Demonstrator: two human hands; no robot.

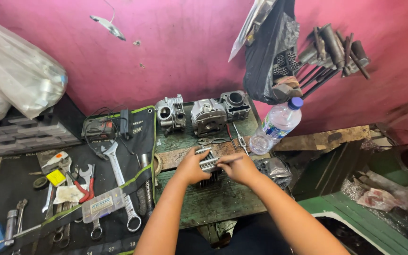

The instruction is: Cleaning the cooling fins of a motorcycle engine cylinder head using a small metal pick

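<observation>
Left fingers: curled on the left side of the finned metal engine part (208, 164), gripping it.
Right fingers: pinched narrow on a thin tool whose tip meets the part's top; tool too small to identify.
Left hand (191, 167): just left of the part.
Right hand (238, 167): just right of the part.
Engine part location: centre of the green counter (223, 200), near edge.
Behind: three grey cylinder heads (208, 114) against the pink wall.
Right rear: clear plastic bottle (276, 126), tilted.
Left: black tool mat (119, 141) with wrenches.

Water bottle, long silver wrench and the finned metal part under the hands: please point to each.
water bottle (279, 123), head view, clear body.
long silver wrench (117, 171), head view, mid shaft.
finned metal part (208, 164), head view, fins between the hands.
</observation>
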